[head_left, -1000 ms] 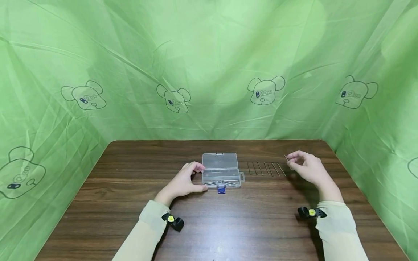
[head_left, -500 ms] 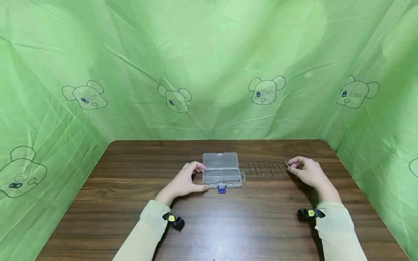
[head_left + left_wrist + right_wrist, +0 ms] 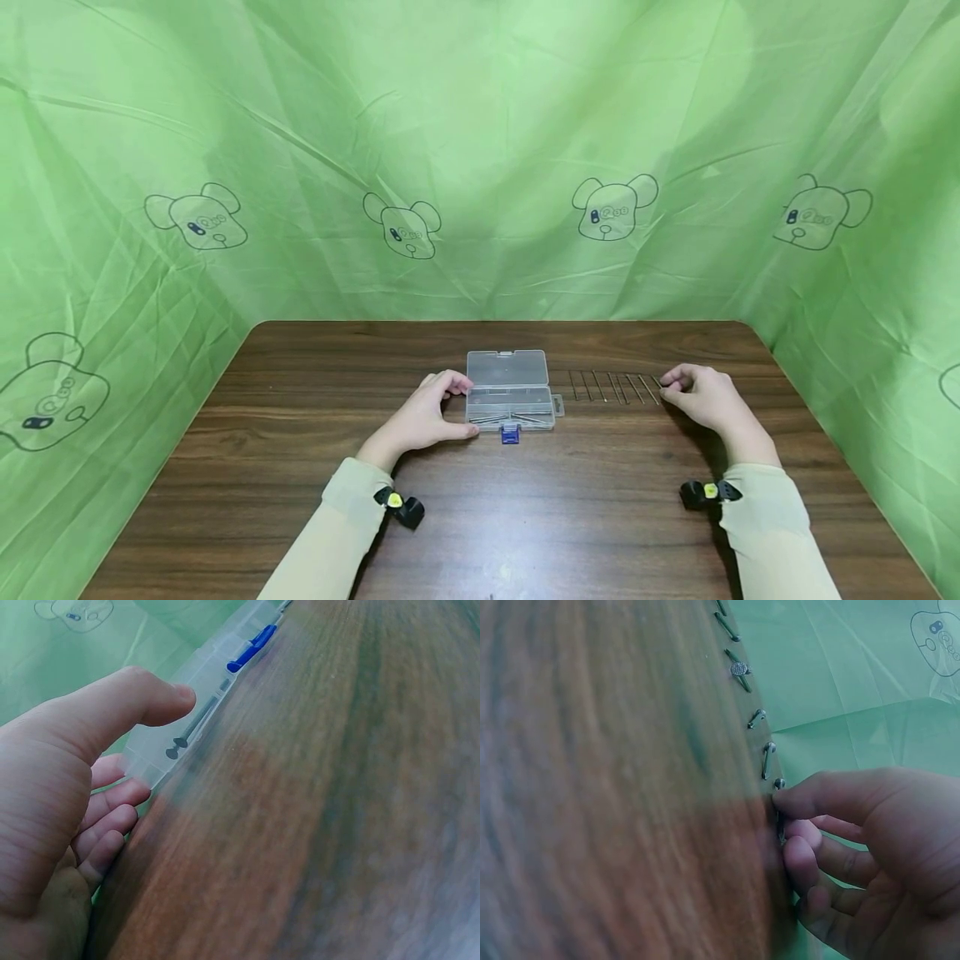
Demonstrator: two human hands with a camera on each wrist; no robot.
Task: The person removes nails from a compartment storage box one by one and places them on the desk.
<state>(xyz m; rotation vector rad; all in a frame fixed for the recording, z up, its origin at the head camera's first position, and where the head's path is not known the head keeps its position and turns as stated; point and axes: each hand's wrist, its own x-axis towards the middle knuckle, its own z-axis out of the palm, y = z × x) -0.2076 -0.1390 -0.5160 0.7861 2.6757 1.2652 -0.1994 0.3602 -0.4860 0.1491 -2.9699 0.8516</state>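
Note:
A clear plastic box (image 3: 507, 368) lies with its lid folded back, several nails (image 3: 196, 724) in its front part. My left hand (image 3: 420, 415) holds the box at its left end, thumb at the front and fingertips near the far left corner. To the right of the box, several nails (image 3: 598, 387) lie spaced in a row on the table. At the row's right end my right hand (image 3: 705, 403) pinches a nail (image 3: 780, 784) between thumb and fingers, low at the tabletop. Most of that nail is hidden behind the fingers in the right wrist view.
The box has a blue latch (image 3: 510, 435) at its front and a hanging tab (image 3: 558, 406) on its right. Below is a dark wood-grain table (image 3: 570, 508). A green cloth (image 3: 495, 150) printed with bear heads encloses the back and sides.
My right hand has come down and slightly toward me, bringing the pinched nail to the table beside the row. The left hand and the box stay in place.

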